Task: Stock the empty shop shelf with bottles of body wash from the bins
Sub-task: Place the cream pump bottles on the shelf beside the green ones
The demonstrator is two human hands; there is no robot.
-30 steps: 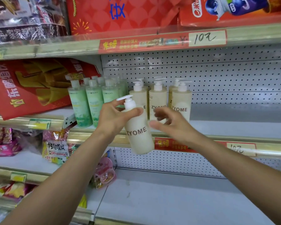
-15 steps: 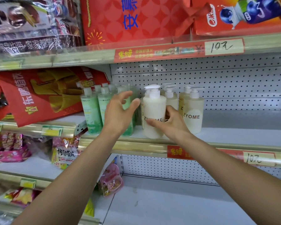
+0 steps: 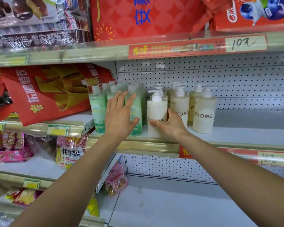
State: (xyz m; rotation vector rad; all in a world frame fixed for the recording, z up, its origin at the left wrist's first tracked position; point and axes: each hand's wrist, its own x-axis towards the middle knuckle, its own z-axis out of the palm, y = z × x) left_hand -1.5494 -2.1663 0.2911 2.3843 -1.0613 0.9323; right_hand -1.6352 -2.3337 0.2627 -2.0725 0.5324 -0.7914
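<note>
With the cream ZYOME pump bottle (image 3: 156,115) standing at the shelf (image 3: 236,136) front beside the green bottles (image 3: 97,110), the right hand (image 3: 170,125) curls its grip around it while the left hand (image 3: 120,117) hovers spread, so turn the label forward gently before letting go.

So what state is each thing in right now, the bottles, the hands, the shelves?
Front cream bottle: upright at the shelf's front edge, right hand on it.
Other cream bottles: upright in rows, pump tops on.
Green bottles: upright, grouped left of the cream ones.
Left hand: fingers spread, in front of the green bottles.
Right hand: wrapped round the front cream bottle's lower part.
Shelf: bare to the right of the bottles.
Lower shelf: bare.
</note>
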